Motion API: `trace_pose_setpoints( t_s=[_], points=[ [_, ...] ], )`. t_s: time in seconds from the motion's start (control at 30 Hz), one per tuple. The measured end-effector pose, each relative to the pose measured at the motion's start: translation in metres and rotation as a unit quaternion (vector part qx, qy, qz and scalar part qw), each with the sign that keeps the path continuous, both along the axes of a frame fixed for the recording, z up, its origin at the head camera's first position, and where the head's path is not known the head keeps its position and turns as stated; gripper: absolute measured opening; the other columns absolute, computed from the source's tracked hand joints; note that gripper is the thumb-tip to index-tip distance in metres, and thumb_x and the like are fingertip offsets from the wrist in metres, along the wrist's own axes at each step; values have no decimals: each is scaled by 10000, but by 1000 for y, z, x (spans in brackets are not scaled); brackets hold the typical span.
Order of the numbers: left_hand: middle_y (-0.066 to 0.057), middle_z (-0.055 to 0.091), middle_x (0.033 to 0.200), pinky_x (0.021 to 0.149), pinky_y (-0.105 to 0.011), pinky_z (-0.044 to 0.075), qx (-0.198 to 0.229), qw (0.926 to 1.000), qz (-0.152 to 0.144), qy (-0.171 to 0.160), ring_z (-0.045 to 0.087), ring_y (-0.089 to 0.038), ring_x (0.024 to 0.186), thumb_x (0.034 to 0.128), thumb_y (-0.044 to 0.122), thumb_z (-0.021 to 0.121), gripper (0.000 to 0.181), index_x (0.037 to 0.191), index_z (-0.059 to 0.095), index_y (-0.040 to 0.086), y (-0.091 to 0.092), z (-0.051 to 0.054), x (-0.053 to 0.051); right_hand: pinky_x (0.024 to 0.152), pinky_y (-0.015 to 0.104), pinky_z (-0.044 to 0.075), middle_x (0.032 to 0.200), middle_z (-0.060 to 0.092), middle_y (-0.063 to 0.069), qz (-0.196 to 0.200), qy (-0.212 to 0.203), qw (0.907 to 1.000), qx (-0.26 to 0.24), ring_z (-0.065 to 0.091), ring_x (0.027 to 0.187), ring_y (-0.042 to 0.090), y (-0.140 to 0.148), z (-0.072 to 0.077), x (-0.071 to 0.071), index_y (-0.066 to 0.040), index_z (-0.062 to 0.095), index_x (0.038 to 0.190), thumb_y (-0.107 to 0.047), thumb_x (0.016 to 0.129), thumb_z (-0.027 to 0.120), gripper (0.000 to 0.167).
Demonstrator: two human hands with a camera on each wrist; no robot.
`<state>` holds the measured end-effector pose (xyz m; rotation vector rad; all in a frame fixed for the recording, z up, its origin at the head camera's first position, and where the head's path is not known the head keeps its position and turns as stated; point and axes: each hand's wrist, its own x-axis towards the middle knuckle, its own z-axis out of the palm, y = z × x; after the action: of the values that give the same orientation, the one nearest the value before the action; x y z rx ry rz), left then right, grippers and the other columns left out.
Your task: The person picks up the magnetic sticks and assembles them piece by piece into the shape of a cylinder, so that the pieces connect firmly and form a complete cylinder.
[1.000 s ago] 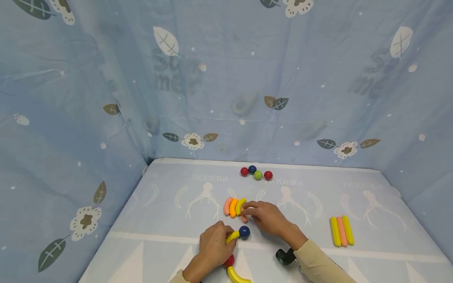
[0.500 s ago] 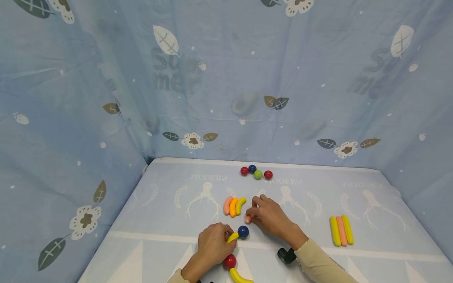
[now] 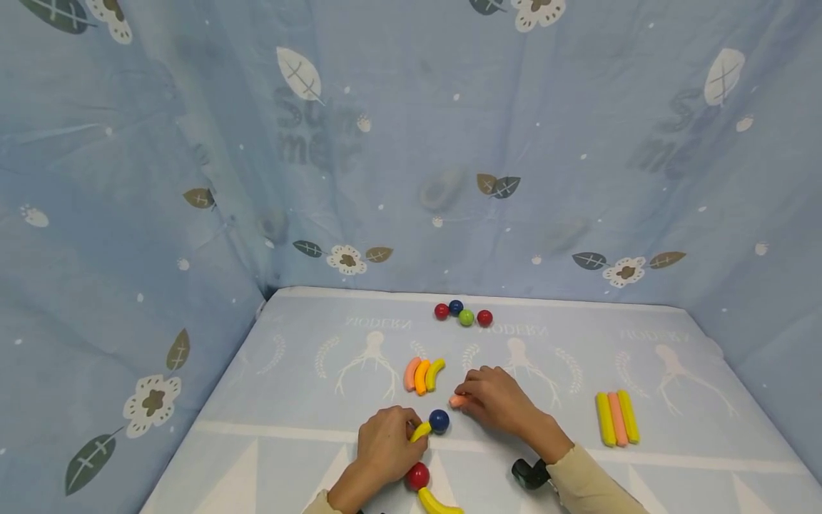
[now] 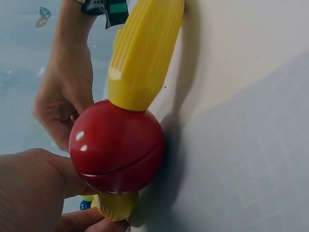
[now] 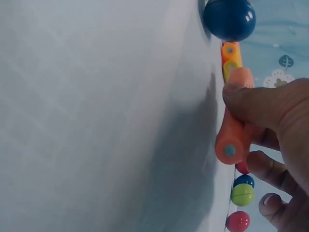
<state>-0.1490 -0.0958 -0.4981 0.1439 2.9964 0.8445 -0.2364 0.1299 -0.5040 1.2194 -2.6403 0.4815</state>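
In the head view the left hand (image 3: 388, 444) pinches a yellow curved piece (image 3: 420, 431) that touches a blue ball (image 3: 439, 421) at its far end. A red ball (image 3: 417, 476) and another yellow curved piece (image 3: 439, 503) continue the chain toward the near edge. The right hand (image 3: 499, 401) holds a pink-orange curved piece (image 3: 458, 401) to the right of the blue ball, apart from it. The right wrist view shows thumb and fingers around that pink-orange piece (image 5: 233, 130), with a round end facing the camera.
Behind the hands lie pink, orange and yellow curved pieces (image 3: 420, 376) side by side. Farther back are several balls (image 3: 466, 318). Yellow and pink straight sticks (image 3: 617, 418) lie at the right. Patterned cloth (image 3: 411, 143) hangs behind and beside the table (image 3: 295, 400).
The right hand has drawn the pink-orange piece away from the row of curved pieces, to the right, and turned it more sideways. The left hand has barely moved and keeps its grip.
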Motion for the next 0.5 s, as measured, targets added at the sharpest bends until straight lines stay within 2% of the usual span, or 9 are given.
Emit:
trace_pose_setpoints(
  t_s=[0.27,0.5],
  points=[
    [140,523,599,474,-255,387,-37,9999,20,147,453,-44,524,754,308,808,193,836,729,153,-1,-2,0,703,283,468,815,584,-158,125,-551,9984,-66,515,722,41,2,5,10,-200,767,945,-365,882,741,179],
    [130,501,597,467,-257,388,23,9999,33,98,449,-59,517,755,317,806,202,829,716,152,0,-4,2,712,275,458,831,573,-151,259,-695,9972,13,497,719,33,-3,7,14,-205,757,962,-332,875,753,154]
  ],
)
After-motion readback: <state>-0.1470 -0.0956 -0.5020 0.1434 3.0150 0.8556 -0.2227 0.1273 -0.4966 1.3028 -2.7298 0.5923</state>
